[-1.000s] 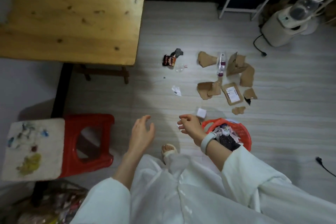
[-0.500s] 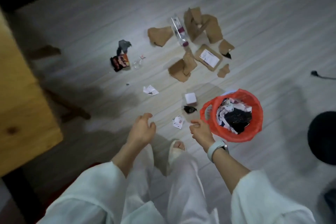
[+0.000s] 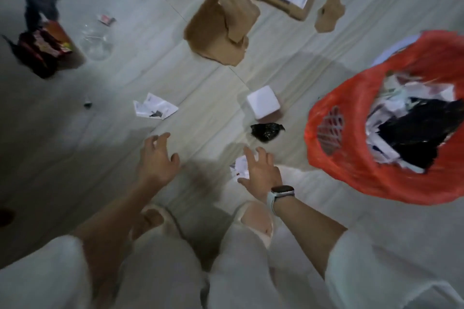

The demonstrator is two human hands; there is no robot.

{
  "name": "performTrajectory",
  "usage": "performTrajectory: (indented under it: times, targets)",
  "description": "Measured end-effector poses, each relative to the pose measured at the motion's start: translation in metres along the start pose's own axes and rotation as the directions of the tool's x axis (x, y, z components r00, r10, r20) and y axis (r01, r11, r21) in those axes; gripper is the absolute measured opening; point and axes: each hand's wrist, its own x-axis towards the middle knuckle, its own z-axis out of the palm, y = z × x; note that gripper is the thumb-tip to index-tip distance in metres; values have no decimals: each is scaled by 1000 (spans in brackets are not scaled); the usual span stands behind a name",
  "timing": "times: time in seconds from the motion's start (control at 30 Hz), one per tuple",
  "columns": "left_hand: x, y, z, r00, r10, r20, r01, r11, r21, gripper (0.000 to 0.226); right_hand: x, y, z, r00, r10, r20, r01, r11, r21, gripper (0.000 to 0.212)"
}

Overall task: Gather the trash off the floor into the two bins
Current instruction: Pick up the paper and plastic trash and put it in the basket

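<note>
Right hand (image 3: pixel 259 170), grey watch at the wrist, held over a crumpled white paper scrap (image 3: pixel 239 167) on the pale plank floor (image 3: pixel 75 148); fingers spread, released, holding nothing. Left hand (image 3: pixel 157 160) beside it, fingers loosely curved, also holding nothing. Red plastic mesh bin (image 3: pixel 351 138) to the right, stuffed with white paper and black plastic. Near the bin: small white cube box (image 3: pixel 262 104), black crumpled wrapper (image 3: pixel 266 130). Further off: torn brown cardboard pieces (image 3: pixel 221 30), folded white receipt (image 3: pixel 154 109).
</note>
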Motion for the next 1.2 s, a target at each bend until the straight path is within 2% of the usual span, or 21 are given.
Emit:
performTrajectory:
  times: [0.07,0.13,0.2,0.27,0.33,0.4,0.47,0.53,0.6,0.67,0.77,0.83,0.97,1.07,1.13,1.2]
  targets:
    - [33,-14,16,995,95,-24,-92,991,93,58,19,6,29,998,-48,-47,45,997,-60,73]
    - [55,-18,26,975,197,-105,-175,967,184,58,29,11,50,990,-127,-64,121,988,-90,58]
    - [62,-13,36,951,221,-216,-172,959,226,56,29,11,61,962,-243,-125,239,970,-44,39]
    - [61,-4,45,937,219,-272,-163,963,215,55,32,12,62,920,-277,-278,288,958,-2,22]
    - [62,-1,51,930,239,-277,-182,959,215,54,41,14,48,868,-244,-432,257,966,-29,26]
    - [69,-3,48,919,263,-295,-198,952,232,52,51,15,26,861,-136,-490,134,990,-40,19]
    - [80,-10,40,909,271,-317,-193,947,256,52,61,12,16,892,41,-450,-22,999,47,16]
    - [92,-20,33,911,269,-314,-174,938,300,53,67,4,18,931,123,-344,-98,991,89,22]
    - [102,-32,31,917,262,-300,-158,931,330,53,70,-8,26,949,27,-315,-19,999,28,24]
    - [106,-38,30,917,273,-292,-163,922,351,47,76,-23,22,952,-156,-265,136,986,-92,28]
    - [112,-45,21,903,292,-314,-184,925,332,35,94,-50,2,873,-385,-299,342,921,-186,9]
    - [117,-46,13,894,311,-324,-202,922,329,38,110,-73,-12,817,-482,-315,455,876,-159,30]
    - [128,-48,1,917,273,-290,-195,942,272,65,137,-134,-43,768,-540,-345,568,823,-24,56]
    - [133,-56,-3,877,381,-293,-298,910,288,48,159,-165,-64,805,-471,-360,526,848,67,60]
    - [136,-66,-6,831,445,-333,-343,882,324,30,175,-181,-74,802,-433,-412,507,857,86,48]
    - [141,-76,-12,786,478,-393,-360,869,339,25,187,-191,-82,806,-420,-417,495,865,85,36]
